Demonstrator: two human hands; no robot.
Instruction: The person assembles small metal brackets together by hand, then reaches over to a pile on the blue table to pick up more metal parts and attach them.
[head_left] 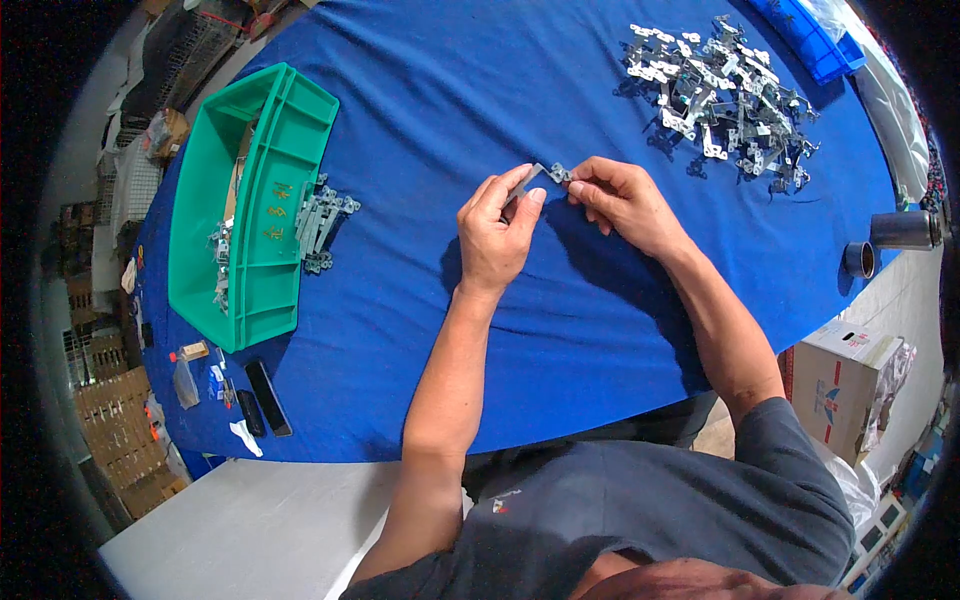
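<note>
Over the middle of the blue cloth I hold a small silver metal bracket (560, 172) with holes in its wider end. My left hand (497, 228) pinches its narrow part between thumb and fingers. At the wider end, my right hand (630, 208) has thumb and forefinger closed on it. A heap of loose metal brackets (735, 100) lies at the far right. To the left, a smaller stack of similar brackets (320, 225) rests against a green plastic bin (270, 270).
Inside the green bin are more metal pieces. A blue tray (815, 45) stands at the far right corner, and a dark metal cup (860, 260) at the right edge. A phone (267, 398) and small items lie at the near left. A cardboard box (840, 385) sits beyond the table's right side.
</note>
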